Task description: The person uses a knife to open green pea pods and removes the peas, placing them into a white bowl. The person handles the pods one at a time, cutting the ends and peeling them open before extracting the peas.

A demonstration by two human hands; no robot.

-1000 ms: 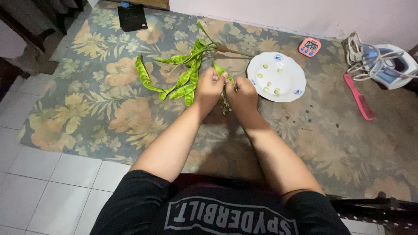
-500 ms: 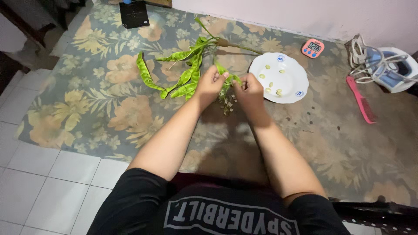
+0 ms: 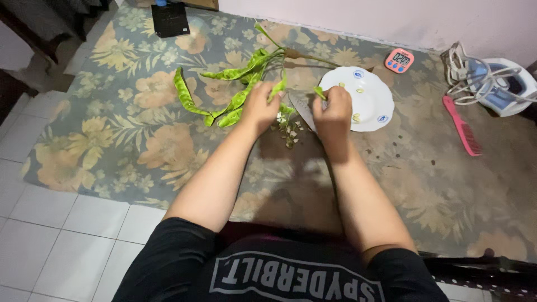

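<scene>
While both hands grip, left hand (image 3: 258, 106) pinches a pod (image 3: 277, 88); right hand (image 3: 332, 112) holds a knife (image 3: 302, 109) (beside the plate (image 3: 376, 106) rim).

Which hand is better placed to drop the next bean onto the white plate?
Right. The right hand is at the rim of the white plate, pinching a small green piece and a knife. The left hand is farther away, holding a green pod.

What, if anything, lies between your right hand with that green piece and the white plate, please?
Nothing visible does. The right hand holds the green piece right at the near rim of the white plate, with only bare mat beside them; the peelings lie off to its left.
</scene>
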